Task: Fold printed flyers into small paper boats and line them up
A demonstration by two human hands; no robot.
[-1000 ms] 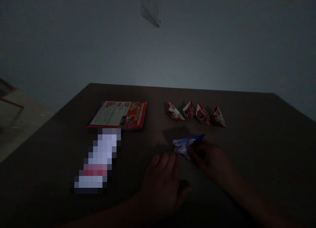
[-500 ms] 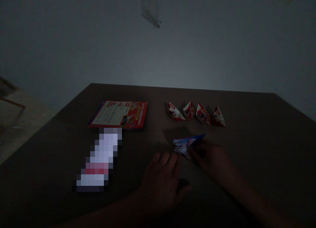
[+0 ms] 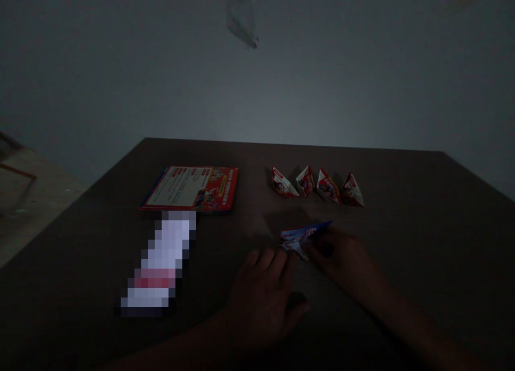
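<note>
Pinching a seemingly unfinished blue paper (image 3: 295, 238) in right fingers (image 3: 321, 259), by loosely spread left fingers (image 3: 266, 260) (near four apparently finished folded papers (image 3: 328, 187)).

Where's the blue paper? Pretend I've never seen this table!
Find the dark table, then the person's right hand. The blue folded paper shows between it and the left hand. Its blue sets it apart from the four red-and-white folded papers beyond.

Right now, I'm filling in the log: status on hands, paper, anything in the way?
Right hand holding blue printed paper. Left hand palm-down beside it; contact unclear. Four folded papers beyond, apart from both hands; no obstruction seen.
</note>
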